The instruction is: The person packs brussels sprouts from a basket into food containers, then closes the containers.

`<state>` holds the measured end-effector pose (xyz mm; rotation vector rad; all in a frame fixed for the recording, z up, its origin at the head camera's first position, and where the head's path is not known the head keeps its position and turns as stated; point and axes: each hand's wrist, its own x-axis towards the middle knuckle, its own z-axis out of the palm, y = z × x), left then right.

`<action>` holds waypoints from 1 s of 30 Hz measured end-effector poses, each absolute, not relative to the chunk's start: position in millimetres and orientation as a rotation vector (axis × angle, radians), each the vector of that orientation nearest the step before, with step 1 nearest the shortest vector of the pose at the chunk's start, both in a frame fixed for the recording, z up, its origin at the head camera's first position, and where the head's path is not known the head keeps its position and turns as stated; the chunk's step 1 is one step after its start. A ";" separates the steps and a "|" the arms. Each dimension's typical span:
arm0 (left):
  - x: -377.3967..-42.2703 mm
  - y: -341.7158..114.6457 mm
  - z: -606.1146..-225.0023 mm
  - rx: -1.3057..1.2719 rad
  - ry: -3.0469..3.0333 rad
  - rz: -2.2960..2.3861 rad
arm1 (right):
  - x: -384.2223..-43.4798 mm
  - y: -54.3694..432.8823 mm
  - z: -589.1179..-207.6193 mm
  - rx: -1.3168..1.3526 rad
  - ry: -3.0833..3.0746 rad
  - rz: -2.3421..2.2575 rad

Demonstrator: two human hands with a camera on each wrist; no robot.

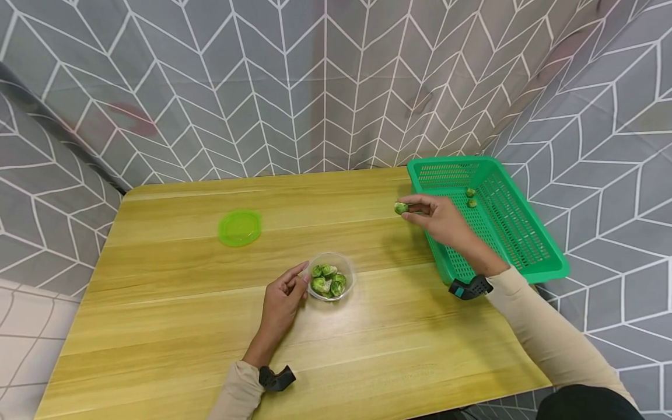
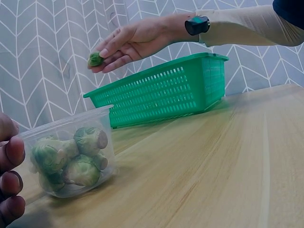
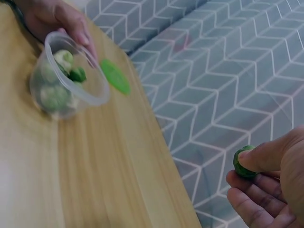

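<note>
My right hand pinches a Brussels sprout between thumb and fingers, raised near the left side of a green plastic basket. The same sprout shows at the fingertips in the left wrist view. My left hand holds the left rim of a clear round plastic tub standing on the table. Several Brussels sprouts lie inside that tub, also visible through its wall in the left wrist view. Two more sprouts lie on the basket's floor.
A light green lid lies flat on the wooden table, behind and left of the tub. The basket takes up the table's right side. Patterned grey curtains hang behind and beside the table.
</note>
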<state>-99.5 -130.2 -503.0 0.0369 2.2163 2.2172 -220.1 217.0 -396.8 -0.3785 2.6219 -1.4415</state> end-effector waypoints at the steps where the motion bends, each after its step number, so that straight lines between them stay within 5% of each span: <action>1: -99.4 -130.3 -502.9 0.036 2.215 2.219 | -218.6 214.5 -397.1 -0.386 2.611 -1.444; 30: -99.8 -130.4 -500.9 0.008 2.210 2.216 | -187.8 145.1 -419.0 -0.602 2.261 -1.599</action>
